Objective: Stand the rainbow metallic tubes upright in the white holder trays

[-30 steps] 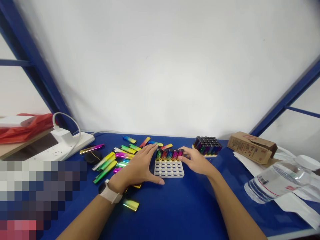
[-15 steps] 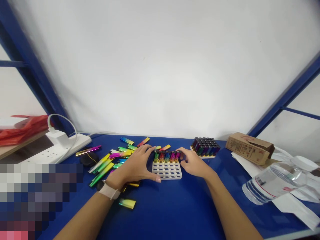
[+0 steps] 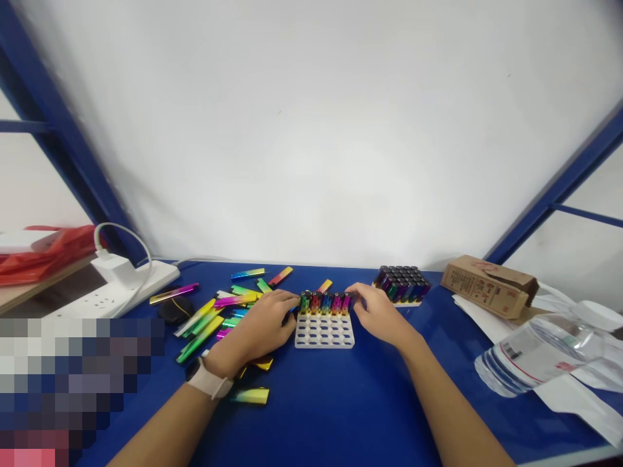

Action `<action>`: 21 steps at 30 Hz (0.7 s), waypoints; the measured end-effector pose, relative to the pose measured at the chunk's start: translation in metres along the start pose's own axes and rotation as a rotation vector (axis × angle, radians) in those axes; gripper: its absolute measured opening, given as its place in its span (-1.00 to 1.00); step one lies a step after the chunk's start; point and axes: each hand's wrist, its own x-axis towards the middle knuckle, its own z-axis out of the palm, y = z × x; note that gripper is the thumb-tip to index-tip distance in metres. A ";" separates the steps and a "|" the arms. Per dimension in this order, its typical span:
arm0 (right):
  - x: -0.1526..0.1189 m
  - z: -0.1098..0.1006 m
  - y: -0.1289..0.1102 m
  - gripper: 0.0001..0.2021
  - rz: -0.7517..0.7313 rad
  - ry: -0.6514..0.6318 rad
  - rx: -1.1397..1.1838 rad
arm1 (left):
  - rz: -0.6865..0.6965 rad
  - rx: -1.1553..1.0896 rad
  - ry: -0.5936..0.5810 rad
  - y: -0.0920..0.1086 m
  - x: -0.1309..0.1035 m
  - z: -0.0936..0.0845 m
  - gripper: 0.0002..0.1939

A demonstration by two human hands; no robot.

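Observation:
A white tray with rows of holes (image 3: pixel 325 332) lies on the blue table, its back row filled with upright lighters (image 3: pixel 326 303) in several bright colours. At its left side, my left hand (image 3: pixel 265 324) has its fingers curled inward, fingertips close to the leftmost lighter; whatever they may hold is hidden. My right hand (image 3: pixel 382 314) rests by the tray's right end, fingers bent and thumb apart from the index finger, with fingertips at the rightmost lighter. Loose shiny lighters (image 3: pixel 199 337) are heaped left of and partly beneath my left hand.
A second tray packed with dark-topped lighters (image 3: pixel 403 285) stands back right. Beyond it are a cardboard box (image 3: pixel 487 285), white papers (image 3: pixel 574 405) and a lying water bottle (image 3: pixel 535 357). A power strip (image 3: pixel 97 301) sits at left, near a dark round object (image 3: pixel 175 310).
My left hand has gone from spread, thumb out before the tray, to curled at its left side. A yellow-ended lighter behind its fingertips no longer shows. My right hand stays nearly in place.

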 end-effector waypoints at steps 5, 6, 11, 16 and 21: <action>0.000 0.000 -0.002 -0.71 -0.014 0.061 -0.012 | -0.061 -0.010 0.022 -0.001 -0.004 0.001 -0.72; 0.000 0.000 -0.003 -0.72 -0.021 0.094 -0.021 | -0.082 -0.016 0.033 -0.003 -0.004 0.003 -0.70; 0.000 0.003 -0.006 -0.77 -0.062 0.317 -0.030 | -0.098 -0.063 0.100 -0.010 -0.003 0.008 -0.63; -0.002 0.008 -0.021 -0.86 -0.156 0.534 -0.050 | -0.120 -0.064 0.354 -0.007 0.002 0.002 -0.74; -0.005 0.007 -0.052 -0.86 -0.267 0.734 -0.067 | -0.162 -0.070 0.642 0.001 0.004 -0.008 -0.79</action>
